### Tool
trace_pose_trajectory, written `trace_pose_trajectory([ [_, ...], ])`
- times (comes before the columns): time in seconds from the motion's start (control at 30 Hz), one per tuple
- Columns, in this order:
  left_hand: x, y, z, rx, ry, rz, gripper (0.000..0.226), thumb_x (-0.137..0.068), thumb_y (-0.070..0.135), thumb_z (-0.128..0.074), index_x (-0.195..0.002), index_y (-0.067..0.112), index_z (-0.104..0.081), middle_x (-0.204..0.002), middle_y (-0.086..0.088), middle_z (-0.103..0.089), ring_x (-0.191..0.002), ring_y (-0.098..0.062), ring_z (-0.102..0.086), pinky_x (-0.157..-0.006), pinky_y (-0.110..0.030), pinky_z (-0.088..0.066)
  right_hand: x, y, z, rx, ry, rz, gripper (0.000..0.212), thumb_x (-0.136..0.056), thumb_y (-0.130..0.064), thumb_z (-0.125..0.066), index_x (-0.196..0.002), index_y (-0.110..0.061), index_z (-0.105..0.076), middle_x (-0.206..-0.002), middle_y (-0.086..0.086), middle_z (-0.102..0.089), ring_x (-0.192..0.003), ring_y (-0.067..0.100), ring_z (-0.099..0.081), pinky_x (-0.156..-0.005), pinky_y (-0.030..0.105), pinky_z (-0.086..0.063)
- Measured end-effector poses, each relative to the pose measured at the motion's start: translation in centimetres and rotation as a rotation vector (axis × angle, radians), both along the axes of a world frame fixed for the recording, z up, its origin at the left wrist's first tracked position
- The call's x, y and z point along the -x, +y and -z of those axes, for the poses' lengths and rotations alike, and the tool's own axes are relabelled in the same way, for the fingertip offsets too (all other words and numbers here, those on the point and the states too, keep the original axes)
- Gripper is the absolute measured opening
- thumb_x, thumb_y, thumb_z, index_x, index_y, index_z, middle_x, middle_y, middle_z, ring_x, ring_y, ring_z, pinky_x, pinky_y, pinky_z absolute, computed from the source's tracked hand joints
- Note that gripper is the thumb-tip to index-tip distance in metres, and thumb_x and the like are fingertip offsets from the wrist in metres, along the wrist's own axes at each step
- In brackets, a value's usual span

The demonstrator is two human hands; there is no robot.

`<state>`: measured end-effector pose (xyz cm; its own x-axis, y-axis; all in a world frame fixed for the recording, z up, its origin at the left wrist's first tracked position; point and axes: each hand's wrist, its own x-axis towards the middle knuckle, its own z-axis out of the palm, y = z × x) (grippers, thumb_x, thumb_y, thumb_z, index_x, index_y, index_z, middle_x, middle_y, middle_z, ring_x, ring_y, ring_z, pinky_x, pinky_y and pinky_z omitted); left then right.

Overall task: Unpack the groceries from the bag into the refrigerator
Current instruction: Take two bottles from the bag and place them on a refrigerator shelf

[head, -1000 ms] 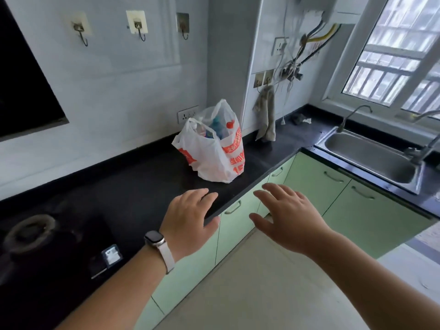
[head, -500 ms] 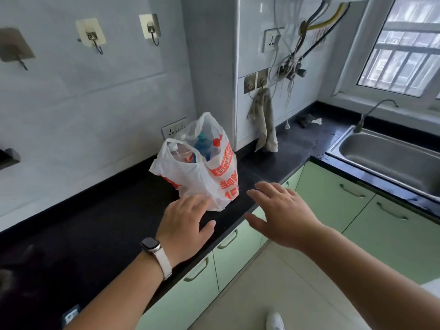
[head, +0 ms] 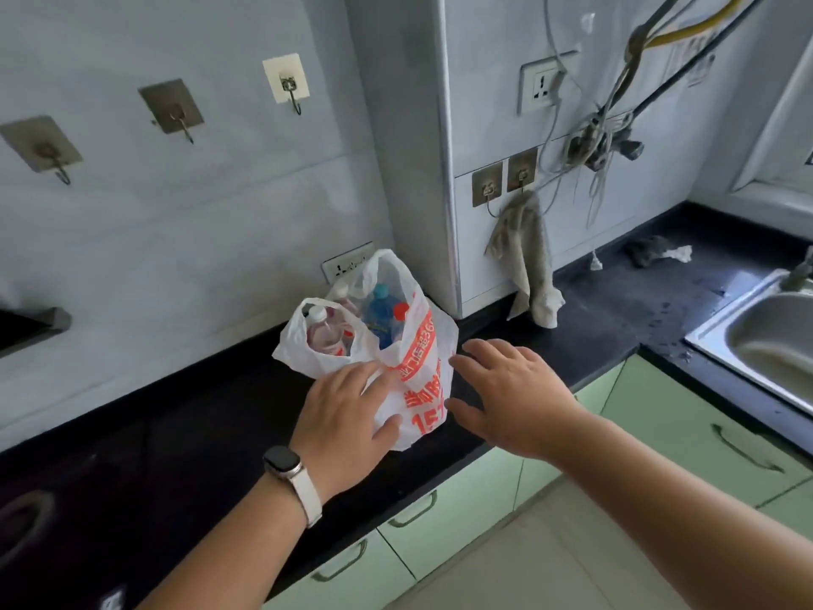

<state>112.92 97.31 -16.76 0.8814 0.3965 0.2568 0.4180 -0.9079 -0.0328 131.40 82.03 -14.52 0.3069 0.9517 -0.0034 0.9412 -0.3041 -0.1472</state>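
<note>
A white plastic bag [head: 422, 367] with red print stands on the black countertop [head: 176, 433], against the wall corner. Its mouth is open and shows a blue-capped bottle [head: 380, 314], a clear bottle [head: 321, 332] and a red cap. My left hand [head: 347, 416], with a watch on the wrist, lies flat against the bag's front left side, fingers apart. My right hand [head: 510, 389] hovers open just right of the bag, fingers spread, close to the plastic; whether it touches I cannot tell. No refrigerator is in view.
A cloth [head: 528, 257] hangs from a hook right of the bag. A steel sink [head: 770, 345] sits at the far right. Green cabinet drawers [head: 440, 521] run under the counter. A stove burner [head: 22, 517] is at the far left. Cables hang on the wall.
I have stepped closer to the counter. Both hands moved forward to the bag; the left hand now rests on its front and the right hand is beside it.
</note>
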Motion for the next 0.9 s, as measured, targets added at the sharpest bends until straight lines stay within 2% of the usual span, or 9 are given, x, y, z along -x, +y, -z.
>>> trace_pose_trajectory([
  [0.2,-1.2,2.1,0.7,0.017,0.057,-0.133,0.053,-0.084,0.047,-0.068,-0.129,0.021,-0.060,-0.130,-0.004,-0.061,-0.122,-0.025,-0.057,-0.096,-0.043,-0.050,-2.3,3.0,1.4,0.017,0.053,-0.065,0.073,-0.086,-0.071,-0.018,-0.147,-0.034,-0.031,-0.154,-0.005,-0.035,-0.143,0.021,-0.030,-0.117,0.042,-0.028],
  [0.37,-2.2,4.3,2.7,0.066,0.078,-0.216,0.055,-0.087,0.048,-0.063,-0.134,0.020,-0.057,-0.137,-0.004,-0.057,-0.127,-0.024,-0.053,-0.097,-0.042,-0.048,-3.3,5.6,3.5,0.056,0.072,-0.098,0.067,-0.092,-0.069,-0.024,-0.147,-0.033,-0.031,-0.155,-0.005,-0.034,-0.142,0.020,-0.031,-0.115,0.040,-0.027],
  [0.5,-3.9,6.7,4.2,0.125,0.035,-0.270,0.054,-0.087,0.046,-0.064,-0.132,0.017,-0.058,-0.134,-0.005,-0.058,-0.122,-0.025,-0.055,-0.093,-0.041,-0.050,-4.1,7.9,4.4,0.106,0.064,-0.131,0.065,-0.094,-0.068,-0.028,-0.148,-0.034,-0.029,-0.156,-0.005,-0.033,-0.143,0.020,-0.030,-0.115,0.040,-0.027],
  [0.63,-5.6,9.2,5.2,0.174,-0.033,-0.319,0.051,-0.083,0.043,-0.069,-0.126,0.017,-0.059,-0.119,-0.001,-0.064,-0.109,-0.022,-0.061,-0.084,-0.037,-0.055,-5.1,11.2,4.4,0.110,0.058,-0.165,0.062,-0.095,-0.066,-0.032,-0.147,-0.032,-0.032,-0.155,-0.004,-0.034,-0.142,0.022,-0.032,-0.114,0.041,-0.028],
  [0.7,-6.1,10.6,5.8,0.216,-0.086,-0.364,0.050,-0.082,0.041,-0.071,-0.123,0.016,-0.057,-0.114,0.000,-0.065,-0.105,-0.022,-0.062,-0.082,-0.037,-0.055,-5.1,13.0,4.5,0.119,0.032,-0.205,0.060,-0.095,-0.063,-0.034,-0.146,-0.030,-0.035,-0.154,-0.002,-0.036,-0.140,0.023,-0.034,-0.114,0.041,-0.030],
  [0.8,-6.6,12.8,6.7,0.277,-0.099,-0.464,0.055,-0.085,0.047,-0.065,-0.130,0.018,-0.050,-0.121,0.000,-0.062,-0.112,-0.021,-0.059,-0.089,-0.037,-0.052,-4.7,15.3,5.3,0.142,0.023,-0.251,0.057,-0.096,-0.058,-0.038,-0.145,-0.028,-0.037,-0.153,-0.001,-0.037,-0.139,0.024,-0.036,-0.113,0.042,-0.033],
  [0.9,-7.2,14.4,7.8,0.336,-0.085,-0.509,0.050,-0.087,0.052,-0.059,-0.127,0.023,-0.049,-0.115,0.004,-0.064,-0.105,-0.019,-0.062,-0.087,-0.036,-0.052,-4.2,17.5,6.3,0.136,0.019,-0.252,0.051,-0.092,-0.053,-0.039,-0.134,-0.025,-0.048,-0.141,0.002,-0.051,-0.127,0.028,-0.051,-0.102,0.045,-0.046],
])
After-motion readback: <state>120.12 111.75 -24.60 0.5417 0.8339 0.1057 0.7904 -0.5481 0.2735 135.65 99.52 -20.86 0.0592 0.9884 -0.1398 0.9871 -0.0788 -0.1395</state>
